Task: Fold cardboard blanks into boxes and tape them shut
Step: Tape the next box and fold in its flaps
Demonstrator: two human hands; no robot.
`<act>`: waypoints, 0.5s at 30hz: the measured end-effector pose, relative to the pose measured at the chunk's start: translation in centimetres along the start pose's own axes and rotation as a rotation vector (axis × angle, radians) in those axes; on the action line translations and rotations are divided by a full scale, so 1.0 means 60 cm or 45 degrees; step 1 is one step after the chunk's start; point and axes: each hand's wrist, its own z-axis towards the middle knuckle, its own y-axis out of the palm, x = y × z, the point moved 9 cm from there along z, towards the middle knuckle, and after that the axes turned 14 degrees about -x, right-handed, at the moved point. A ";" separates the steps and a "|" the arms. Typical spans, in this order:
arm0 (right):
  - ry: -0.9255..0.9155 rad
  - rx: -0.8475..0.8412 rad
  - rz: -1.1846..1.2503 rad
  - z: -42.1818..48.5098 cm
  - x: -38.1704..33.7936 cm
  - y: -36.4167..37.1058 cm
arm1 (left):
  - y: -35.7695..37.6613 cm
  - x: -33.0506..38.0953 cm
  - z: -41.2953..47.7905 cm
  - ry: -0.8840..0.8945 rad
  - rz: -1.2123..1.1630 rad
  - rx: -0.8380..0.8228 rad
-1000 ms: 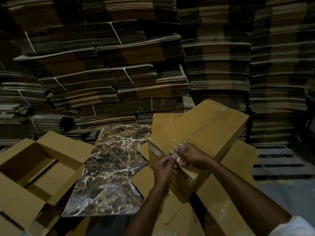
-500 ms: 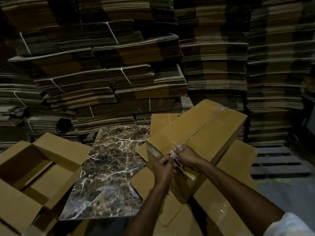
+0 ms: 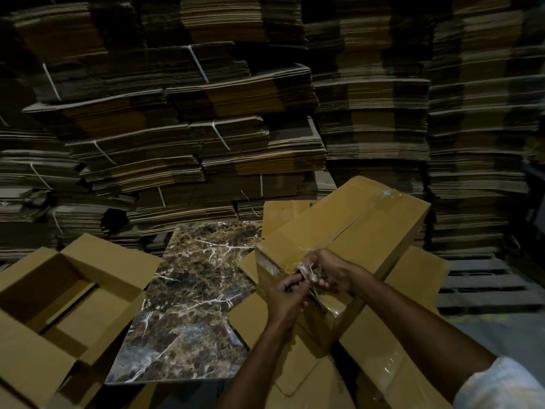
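Note:
A folded brown cardboard box (image 3: 356,222) lies tilted on a pile of flat blanks, its closed flaps facing up with clear tape (image 3: 389,196) along the seam. At its near corner both hands meet on a crumpled strip of clear tape (image 3: 308,268). My left hand (image 3: 287,296) pinches the strip from below with curled fingers; a dark object may be in it, too dim to tell. My right hand (image 3: 330,271) grips the strip against the box's edge. A shiny tape band runs down the near face (image 3: 327,305).
An open box (image 3: 73,293) with raised flaps sits at the left. A dark marble slab (image 3: 191,296) lies between it and the taped box. Tall stacks of strapped flat blanks (image 3: 206,128) fill the background. A wooden pallet (image 3: 483,284) lies at the right. Flat blanks (image 3: 413,278) underlie the box.
The hands have stayed at the box's near corner, with the right hand shifting slightly down over the tape strip. The view has drifted a little; the box has not visibly moved.

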 end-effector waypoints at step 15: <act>-0.261 0.912 -0.323 -0.163 0.020 -0.050 | 0.006 0.012 -0.005 -0.019 0.012 -0.007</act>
